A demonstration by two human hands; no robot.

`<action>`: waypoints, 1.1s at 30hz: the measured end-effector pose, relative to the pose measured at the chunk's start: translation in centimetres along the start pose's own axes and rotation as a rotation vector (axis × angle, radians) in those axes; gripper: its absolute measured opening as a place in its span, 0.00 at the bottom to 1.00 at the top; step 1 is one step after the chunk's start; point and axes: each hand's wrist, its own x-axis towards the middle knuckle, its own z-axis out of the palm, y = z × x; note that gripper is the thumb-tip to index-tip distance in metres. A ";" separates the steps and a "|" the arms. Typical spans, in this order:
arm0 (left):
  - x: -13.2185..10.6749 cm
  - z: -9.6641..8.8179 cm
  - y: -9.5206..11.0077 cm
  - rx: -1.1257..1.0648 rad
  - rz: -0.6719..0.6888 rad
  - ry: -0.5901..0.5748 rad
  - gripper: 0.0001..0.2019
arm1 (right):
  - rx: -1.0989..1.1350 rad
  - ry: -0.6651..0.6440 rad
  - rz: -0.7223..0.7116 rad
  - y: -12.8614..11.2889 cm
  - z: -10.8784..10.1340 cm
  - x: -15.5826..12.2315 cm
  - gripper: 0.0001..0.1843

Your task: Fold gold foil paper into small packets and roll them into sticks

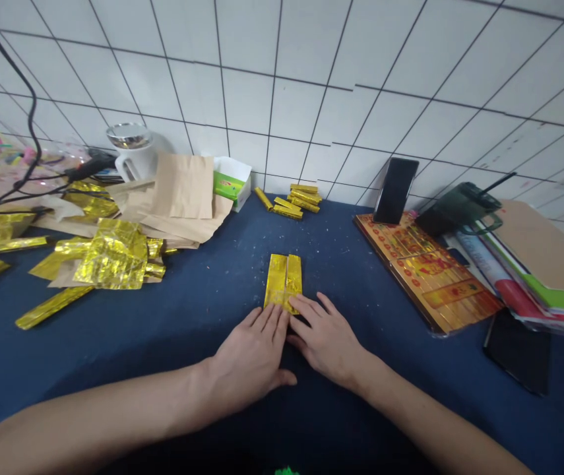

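Note:
A folded gold foil paper (283, 279) lies on the dark blue table cover (202, 310), its two flaps meeting along a centre seam. My left hand (254, 356) rests flat with its fingers stretched out, the fingertips touching the paper's near edge. My right hand (324, 336) lies flat beside it, fingers extended onto the paper's near right corner. Neither hand grips anything.
Several finished gold folded bars (291, 201) sit by the tiled wall. Loose gold foil sheets (111, 254) and brown paper (183, 191) are piled at left, with a white mug (133, 155) and cables. A printed paper pack (427, 270), phones (394, 190) and stacked folders (533, 270) lie at right.

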 end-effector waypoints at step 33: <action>0.5 -0.7 -3.6 0.021 0.044 -0.093 0.39 | 0.025 -0.107 -0.077 -1.8 -0.7 -1.1 0.26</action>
